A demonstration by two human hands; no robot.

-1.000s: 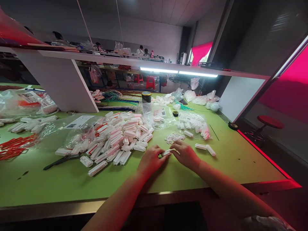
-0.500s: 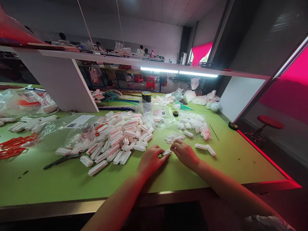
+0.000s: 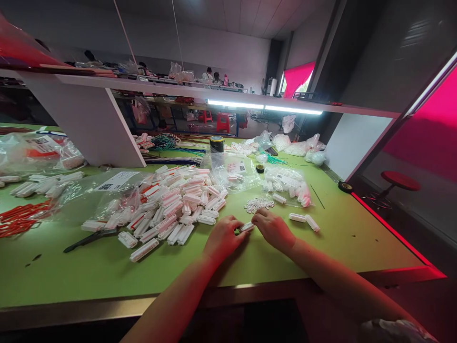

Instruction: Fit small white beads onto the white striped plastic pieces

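Note:
My left hand is closed on a small white plastic connector housing, held low over the green table. The fingers of my right hand are pinched together at the housing's right end; whatever lies between the fingertips is too small to make out. Just beyond the hands is a little heap of tiny white pieces. Left of them spreads a big pile of white connector housings, some with orange parts. Two loose housings lie to the right of my right hand.
A clear bag of housings and a labelled bag lie behind the heap. Black-handled scissors and orange strips are at the left. Tape rolls, wire bundles and a lit shelf stand farther off.
My right fingertips have shifted very slightly at the right end of the housing. My left hand keeps its hold, and the things on the table stay in place.

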